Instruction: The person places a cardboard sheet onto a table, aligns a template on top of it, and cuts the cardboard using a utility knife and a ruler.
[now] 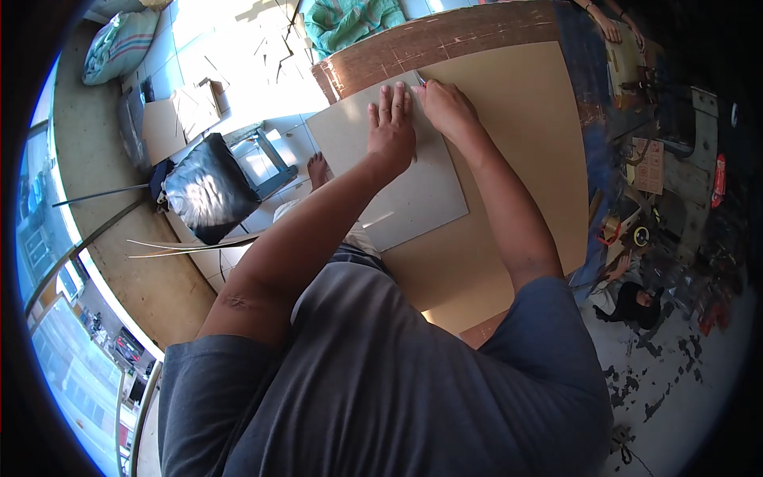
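grey board (425, 195) lies flat on the larger brown sheet (528, 151), toward its left side – pale, straight-edged, with bright sunlit patches. the left hand (391, 131) rests open on it, palm down, fingers slightly spread, gripping nothing. the right hand (450, 109) is curled closed at the board's far right corner, around a small tool (424, 83), mostly hidden, with some red showing. a green sack (354, 25) slumps at the far side, a striped pale sack (122, 48) at far left – contents of both hidden

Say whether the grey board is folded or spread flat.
Spread flat: the left hand rests on the grey board, which shows no fold.
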